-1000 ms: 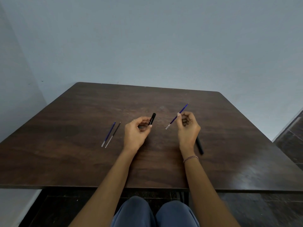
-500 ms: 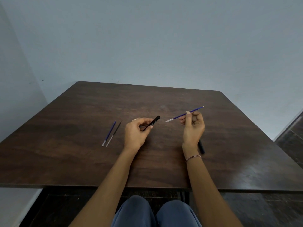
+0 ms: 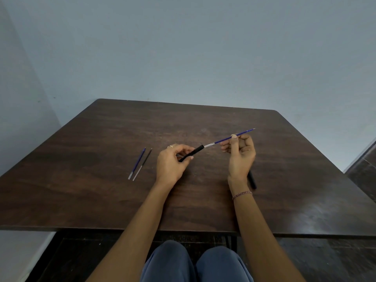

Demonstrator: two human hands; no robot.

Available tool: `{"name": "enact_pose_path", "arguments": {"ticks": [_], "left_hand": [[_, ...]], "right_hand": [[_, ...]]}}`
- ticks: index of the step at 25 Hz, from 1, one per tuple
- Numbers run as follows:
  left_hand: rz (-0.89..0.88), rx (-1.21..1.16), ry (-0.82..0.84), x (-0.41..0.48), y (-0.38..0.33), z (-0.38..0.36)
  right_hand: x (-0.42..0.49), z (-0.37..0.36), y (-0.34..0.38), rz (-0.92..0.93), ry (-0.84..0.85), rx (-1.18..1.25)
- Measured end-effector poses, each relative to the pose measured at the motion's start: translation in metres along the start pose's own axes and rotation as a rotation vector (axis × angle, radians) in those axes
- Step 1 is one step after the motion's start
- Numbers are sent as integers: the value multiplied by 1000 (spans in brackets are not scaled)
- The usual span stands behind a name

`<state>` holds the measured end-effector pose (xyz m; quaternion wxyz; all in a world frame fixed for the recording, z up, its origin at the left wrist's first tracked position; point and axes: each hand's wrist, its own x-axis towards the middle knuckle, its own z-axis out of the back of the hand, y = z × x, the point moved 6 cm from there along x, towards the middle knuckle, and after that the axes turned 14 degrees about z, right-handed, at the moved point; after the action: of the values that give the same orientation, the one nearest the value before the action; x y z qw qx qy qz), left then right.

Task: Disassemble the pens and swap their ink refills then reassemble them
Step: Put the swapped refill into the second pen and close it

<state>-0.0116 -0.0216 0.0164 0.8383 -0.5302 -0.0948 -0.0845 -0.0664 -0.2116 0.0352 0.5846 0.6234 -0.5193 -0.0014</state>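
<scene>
A pale blue-grey wall fills the upper half of the view and meets a side wall at the left. In front of it stands a wide table of dark brown wood with a worn, slightly shiny top and rounded far corners. At the right edge, a strip of dark floor shows. Below the near edge of the table are the knees of the person in blue trousers. Both bare forearms reach over the table. The left hand has its fingers curled around a black pen barrel, which points up and to the right. The right hand pinches a blue refill between thumb and fingers; the clear end of it meets the mouth of the barrel, and I cannot tell if it is inside. Another black pen part lies on the table, partly hidden by the right wrist. Left of the hands, a second blue refill and a black refill lie close side by side. The right wrist has a thin bracelet, and the left hand a ring.
</scene>
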Motion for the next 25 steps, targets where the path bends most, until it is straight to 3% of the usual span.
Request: {"name": "enact_pose_path", "arguments": {"ticks": [9,14,18,25], "left_hand": [[-17,-14,11,-2,-1,1],[-19,-23,25,-2,-3,0],[-40,-31,25,-4,-5,1],[-55,-57,16,-3,-5,-1]], "right_hand": [[-4,-6,-2,-15,64,-12],[-9,-13,-5,20,238,-203],[-11,-20,-3,159,376,-292],[-14,-26,-6,203,487,-383]]}}
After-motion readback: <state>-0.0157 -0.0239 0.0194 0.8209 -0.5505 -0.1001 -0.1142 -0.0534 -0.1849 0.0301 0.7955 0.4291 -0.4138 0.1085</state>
